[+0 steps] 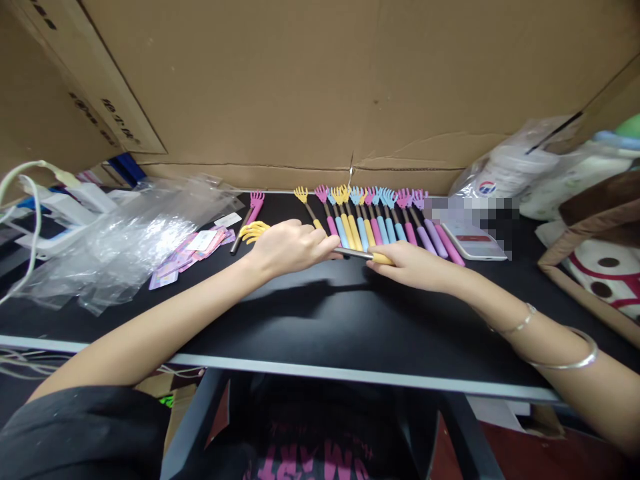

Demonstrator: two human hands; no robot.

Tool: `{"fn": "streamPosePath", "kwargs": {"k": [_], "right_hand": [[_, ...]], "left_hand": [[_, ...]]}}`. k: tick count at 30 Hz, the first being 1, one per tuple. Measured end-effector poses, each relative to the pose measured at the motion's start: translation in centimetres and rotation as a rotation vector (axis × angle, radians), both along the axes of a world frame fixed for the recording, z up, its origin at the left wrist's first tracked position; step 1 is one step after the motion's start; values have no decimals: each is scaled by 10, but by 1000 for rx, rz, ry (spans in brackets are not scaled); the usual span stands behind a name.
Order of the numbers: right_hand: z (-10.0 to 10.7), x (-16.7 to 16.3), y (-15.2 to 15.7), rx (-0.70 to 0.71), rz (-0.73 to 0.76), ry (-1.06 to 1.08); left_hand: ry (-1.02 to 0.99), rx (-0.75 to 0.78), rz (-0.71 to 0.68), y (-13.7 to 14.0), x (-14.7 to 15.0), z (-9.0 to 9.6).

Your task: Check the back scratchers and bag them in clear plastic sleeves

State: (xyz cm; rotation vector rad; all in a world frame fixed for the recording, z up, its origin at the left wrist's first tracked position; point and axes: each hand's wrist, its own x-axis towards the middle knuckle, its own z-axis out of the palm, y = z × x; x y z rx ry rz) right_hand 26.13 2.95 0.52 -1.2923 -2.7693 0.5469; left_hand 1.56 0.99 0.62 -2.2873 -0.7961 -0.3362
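Observation:
A yellow back scratcher [357,253] is held level above the black table, its metal rod showing between my hands. My left hand [295,248] is closed round it near the clawed head, whose yellow fingers stick out to the left. Its yellow handle is in the closed fingers of my right hand [415,265], which hides most of the grip. Just behind my hands lies a row of back scratchers [373,227] in pink, blue, yellow and purple, claws pointing to the back. A pink back scratcher [256,203] lies apart, left of the row, beside a dark metal rod [242,231].
Clear plastic bags [115,233] and printed cards [200,248] cover the left side, near a white power strip [70,223] with cables. To the right are a phone [473,237], a bagged cup [515,170] and a brown bag [595,220]. Cardboard [320,87] walls the back.

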Motion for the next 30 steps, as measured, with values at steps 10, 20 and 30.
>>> {"fn": "streamPosePath", "kwargs": {"k": [10,20,30], "right_hand": [[0,0,-6,680,-146,-364],[6,4,-9,854,-164,-327],[0,-1,-10,824,-187,-321]], "left_hand": [[-147,-272,203,0,8,-13],[-582,-1347,-92,-1,16,-13],[-374,-676,174,-3,14,-19]]}}
